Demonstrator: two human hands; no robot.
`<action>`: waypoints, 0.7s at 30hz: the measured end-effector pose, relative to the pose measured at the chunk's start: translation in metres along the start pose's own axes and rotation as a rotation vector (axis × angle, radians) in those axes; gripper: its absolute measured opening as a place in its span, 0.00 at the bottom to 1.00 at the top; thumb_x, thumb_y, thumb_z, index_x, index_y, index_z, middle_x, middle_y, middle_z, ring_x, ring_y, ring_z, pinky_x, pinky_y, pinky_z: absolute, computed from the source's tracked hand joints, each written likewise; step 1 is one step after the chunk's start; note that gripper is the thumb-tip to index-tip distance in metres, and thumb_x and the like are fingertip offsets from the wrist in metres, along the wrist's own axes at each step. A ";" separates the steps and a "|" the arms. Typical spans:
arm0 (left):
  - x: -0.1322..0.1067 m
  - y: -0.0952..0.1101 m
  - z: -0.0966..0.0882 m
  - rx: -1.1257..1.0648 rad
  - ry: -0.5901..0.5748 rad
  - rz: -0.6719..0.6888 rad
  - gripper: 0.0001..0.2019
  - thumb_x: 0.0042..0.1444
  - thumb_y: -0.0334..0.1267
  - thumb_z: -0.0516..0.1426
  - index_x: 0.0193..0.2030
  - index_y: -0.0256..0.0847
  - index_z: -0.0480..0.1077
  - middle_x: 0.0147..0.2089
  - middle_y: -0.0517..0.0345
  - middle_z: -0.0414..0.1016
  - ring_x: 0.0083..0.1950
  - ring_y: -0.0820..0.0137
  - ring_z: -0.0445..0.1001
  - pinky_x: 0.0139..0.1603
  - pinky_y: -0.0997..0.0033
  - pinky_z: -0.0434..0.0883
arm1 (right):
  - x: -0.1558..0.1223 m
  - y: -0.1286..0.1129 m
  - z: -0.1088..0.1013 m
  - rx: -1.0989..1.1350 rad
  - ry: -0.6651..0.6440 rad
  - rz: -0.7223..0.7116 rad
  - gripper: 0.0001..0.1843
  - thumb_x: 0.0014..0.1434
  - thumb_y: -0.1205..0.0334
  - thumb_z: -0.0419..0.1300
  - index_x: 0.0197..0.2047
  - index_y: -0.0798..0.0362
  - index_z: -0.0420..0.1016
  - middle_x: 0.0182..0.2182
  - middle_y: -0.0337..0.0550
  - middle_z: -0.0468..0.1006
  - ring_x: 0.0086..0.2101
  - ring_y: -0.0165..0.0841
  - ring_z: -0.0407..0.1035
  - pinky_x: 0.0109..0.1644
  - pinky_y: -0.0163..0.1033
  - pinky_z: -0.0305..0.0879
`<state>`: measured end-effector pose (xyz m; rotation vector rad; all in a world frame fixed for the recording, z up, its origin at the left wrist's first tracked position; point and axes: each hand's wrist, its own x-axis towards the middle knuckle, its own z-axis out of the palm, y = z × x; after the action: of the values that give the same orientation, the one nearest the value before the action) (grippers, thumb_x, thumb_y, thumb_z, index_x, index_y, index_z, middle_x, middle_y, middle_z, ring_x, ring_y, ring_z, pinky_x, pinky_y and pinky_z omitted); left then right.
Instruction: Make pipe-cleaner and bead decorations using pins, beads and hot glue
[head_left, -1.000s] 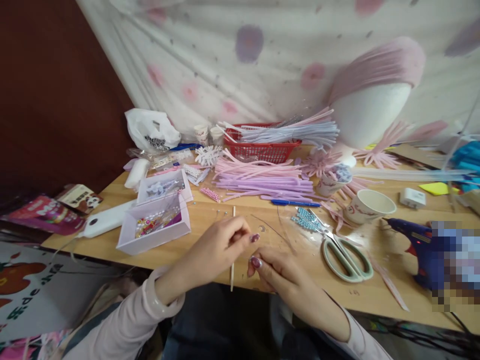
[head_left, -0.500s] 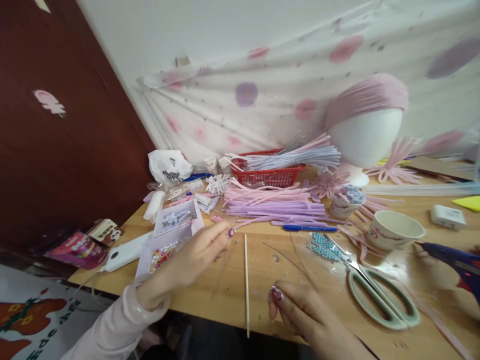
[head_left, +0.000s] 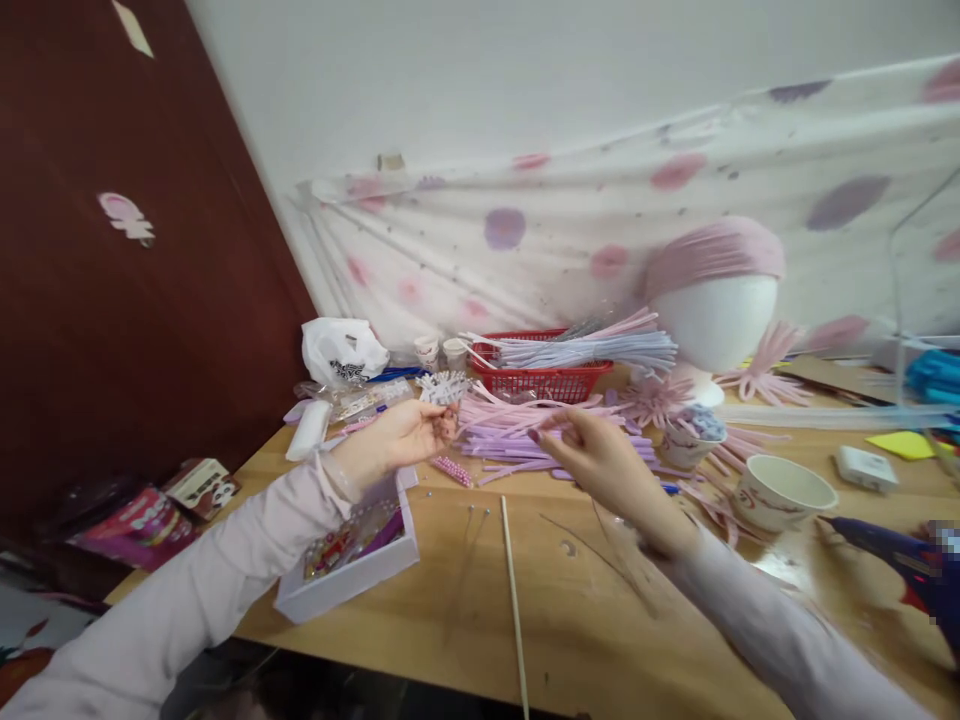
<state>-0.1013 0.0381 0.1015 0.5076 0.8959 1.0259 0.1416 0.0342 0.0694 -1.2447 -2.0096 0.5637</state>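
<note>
Both my hands are raised above the wooden table, in front of a pile of pink and purple pipe cleaners. My left hand is closed in a pinch, its fingertips close to a small white fuzzy piece. My right hand is also pinched, thumb and forefinger pointing left toward the left hand. What they pinch is too thin to make out. A thin wooden stick and a few fine wires lie on the table below my hands.
A white tray of beads sits under my left forearm. A red basket of pipe cleaners and a foam head with a pink band stand at the back. A paper cup and blue glue gun lie right.
Both hands have lifted off the table and moved away from me to the pipe cleaner pile. The stick was let go and lies on the table. The camera has tilted up.
</note>
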 end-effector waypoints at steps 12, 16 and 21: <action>-0.015 0.035 -0.009 0.860 -0.033 0.189 0.05 0.55 0.28 0.50 0.30 0.37 0.66 0.18 0.72 0.47 0.16 0.80 0.44 0.17 0.80 0.48 | 0.127 0.005 0.065 -0.150 -0.233 -0.075 0.13 0.55 0.60 0.59 0.30 0.60 0.81 0.23 0.42 0.75 0.27 0.30 0.64 0.31 0.34 0.55; -0.014 0.027 -0.020 1.213 0.020 0.424 0.11 0.50 0.30 0.56 0.41 0.37 0.73 0.17 0.72 0.50 0.18 0.77 0.50 0.21 0.77 0.49 | 0.131 -0.013 0.049 -0.107 -0.342 -0.136 0.16 0.55 0.58 0.57 0.31 0.61 0.81 0.18 0.36 0.67 0.23 0.27 0.59 0.29 0.33 0.53; 0.005 0.009 -0.026 1.557 0.042 0.656 0.21 0.52 0.29 0.54 0.54 0.37 0.70 0.22 0.65 0.64 0.27 0.68 0.65 0.32 0.71 0.61 | 0.136 -0.027 0.042 -0.109 -0.390 -0.172 0.16 0.54 0.58 0.57 0.29 0.61 0.80 0.18 0.36 0.65 0.24 0.27 0.58 0.30 0.34 0.53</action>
<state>-0.1269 0.0457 0.0917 2.1875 1.5199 0.7025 0.0537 0.1441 0.1049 -1.0701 -2.4733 0.6596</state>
